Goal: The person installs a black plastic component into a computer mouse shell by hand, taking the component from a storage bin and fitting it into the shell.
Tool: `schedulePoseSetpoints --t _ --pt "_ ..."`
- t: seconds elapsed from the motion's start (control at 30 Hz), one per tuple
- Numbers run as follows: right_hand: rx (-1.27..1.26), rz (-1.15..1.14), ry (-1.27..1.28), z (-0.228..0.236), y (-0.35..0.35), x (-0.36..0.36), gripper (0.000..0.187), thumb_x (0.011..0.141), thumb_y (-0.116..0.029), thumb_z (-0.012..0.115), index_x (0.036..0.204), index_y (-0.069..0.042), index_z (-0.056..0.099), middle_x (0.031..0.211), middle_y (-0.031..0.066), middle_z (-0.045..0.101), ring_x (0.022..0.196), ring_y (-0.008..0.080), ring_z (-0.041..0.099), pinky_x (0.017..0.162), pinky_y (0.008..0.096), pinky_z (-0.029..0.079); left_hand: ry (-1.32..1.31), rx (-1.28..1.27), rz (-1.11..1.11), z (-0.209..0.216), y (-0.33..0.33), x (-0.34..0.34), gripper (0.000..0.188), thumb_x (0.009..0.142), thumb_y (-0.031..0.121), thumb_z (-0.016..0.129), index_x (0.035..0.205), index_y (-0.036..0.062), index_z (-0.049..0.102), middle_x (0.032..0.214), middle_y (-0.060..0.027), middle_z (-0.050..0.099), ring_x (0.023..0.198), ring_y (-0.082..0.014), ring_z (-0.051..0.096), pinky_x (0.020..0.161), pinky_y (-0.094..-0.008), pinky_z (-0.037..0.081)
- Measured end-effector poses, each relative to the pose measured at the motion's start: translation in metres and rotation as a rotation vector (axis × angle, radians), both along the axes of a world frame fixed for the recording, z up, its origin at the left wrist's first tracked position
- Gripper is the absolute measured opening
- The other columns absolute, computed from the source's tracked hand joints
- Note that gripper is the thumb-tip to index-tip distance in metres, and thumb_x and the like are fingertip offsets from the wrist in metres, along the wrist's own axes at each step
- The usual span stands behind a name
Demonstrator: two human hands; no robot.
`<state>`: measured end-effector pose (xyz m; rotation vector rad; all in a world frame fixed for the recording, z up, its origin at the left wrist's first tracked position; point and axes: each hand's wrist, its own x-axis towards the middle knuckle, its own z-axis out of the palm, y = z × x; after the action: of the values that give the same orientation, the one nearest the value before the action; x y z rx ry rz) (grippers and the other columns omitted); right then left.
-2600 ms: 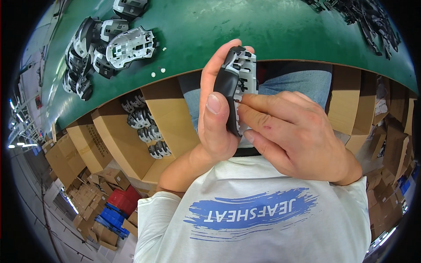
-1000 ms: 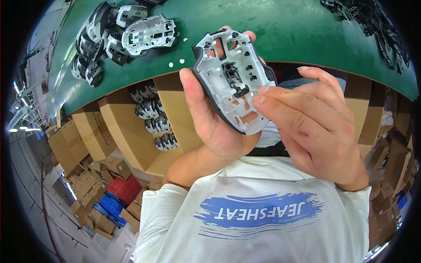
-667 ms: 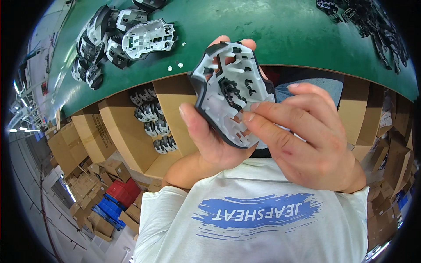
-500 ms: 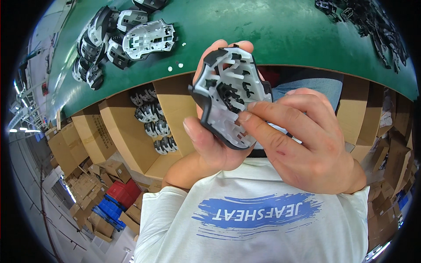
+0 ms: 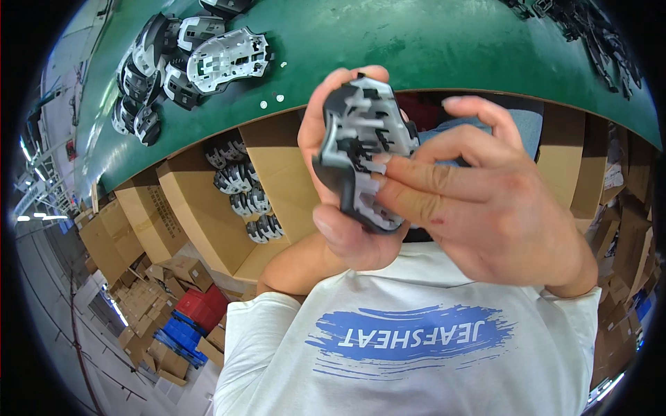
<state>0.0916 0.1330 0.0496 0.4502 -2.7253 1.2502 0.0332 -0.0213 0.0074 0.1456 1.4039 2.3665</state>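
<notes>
My left hand [image 5: 350, 239] grips a curved plastic shell [image 5: 338, 139], black outside and white within, its hollow side facing up. Thumb and fingers wrap round its edges. Ribs and posts line the inside, and a small black part [image 5: 355, 148] sits among them. My right hand [image 5: 492, 191] reaches in from the right, its thumb and forefinger pressed together against the inside of the shell near that part. Its other fingers are bent and raised. Whatever lies between the fingertips is hidden.
Similar shells [image 5: 229, 61] lie grouped on the green table [image 5: 347, 35] at far left, near small white discs [image 5: 263, 105]. Black parts [image 5: 590, 35] are heaped at far right. Below the table edge, an open cardboard box [image 5: 201, 215] holds rows of shells.
The shell has tilted and turned in my left hand, so its black outer side shows more. My right hand has shifted with it, its outer fingers lifting away and spreading.
</notes>
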Motion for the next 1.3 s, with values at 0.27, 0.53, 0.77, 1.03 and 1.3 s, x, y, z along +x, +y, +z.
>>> schedulePoseSetpoints --t 0.27,0.53,0.77,1.03,1.3 --pt "0.015 0.018 -0.065 -0.019 0.007 -0.006 0.036 0.075 -0.006 0.082 0.111 -0.01 0.082 0.11 0.0033 0.079 0.101 0.0234 0.069 0.12 0.0688 0.037 0.095 -0.105 -0.121 -0.024 0.002 -0.008 0.107 0.096 0.078 0.056 0.162 0.0001 0.025 0.156 -0.0201 0.045 0.135 -0.0221 0.048 0.114 -0.0373 0.04" --pt "0.066 -0.159 0.137 0.003 0.003 -0.006 0.038 0.079 0.0 0.079 0.117 -0.005 0.079 0.121 0.0118 0.078 0.101 0.026 0.07 0.117 0.0662 0.04 -0.031 0.273 -0.138 -0.008 0.0 -0.03 0.092 0.105 0.075 0.039 0.166 0.0077 0.025 0.161 -0.0159 0.043 0.134 -0.0216 0.055 0.11 -0.0377 0.047" --pt "-0.034 -0.192 0.091 -0.002 0.014 -0.002 0.032 0.083 0.002 0.075 0.114 -0.005 0.079 0.114 0.013 0.08 0.097 0.0262 0.071 0.116 0.0654 0.04 -0.295 0.44 -0.132 0.003 0.0 -0.035 0.077 0.11 0.07 0.026 0.157 0.0119 0.044 0.157 -0.0144 0.052 0.119 -0.0242 0.066 0.101 -0.04 0.055" --pt "-0.068 -0.148 0.124 0.003 0.009 -0.008 0.028 0.085 -0.001 0.072 0.112 -0.005 0.079 0.113 0.0136 0.079 0.092 0.0241 0.071 0.116 0.0674 0.039 -0.449 0.567 -0.162 0.01 -0.006 -0.042 0.079 0.108 0.074 0.026 0.156 0.014 0.047 0.156 -0.0175 0.052 0.121 -0.0267 0.065 0.102 -0.0409 0.056" --pt "-0.107 -0.121 0.118 0.007 -0.001 -0.013 0.024 0.087 -0.003 0.073 0.111 -0.007 0.077 0.111 0.0138 0.079 0.092 0.0241 0.071 0.116 0.0692 0.038 -0.484 0.701 -0.228 0.004 -0.016 -0.05 0.081 0.106 0.072 0.035 0.163 0.0143 0.038 0.16 -0.016 0.043 0.12 -0.0302 0.058 0.1 -0.048 0.053"
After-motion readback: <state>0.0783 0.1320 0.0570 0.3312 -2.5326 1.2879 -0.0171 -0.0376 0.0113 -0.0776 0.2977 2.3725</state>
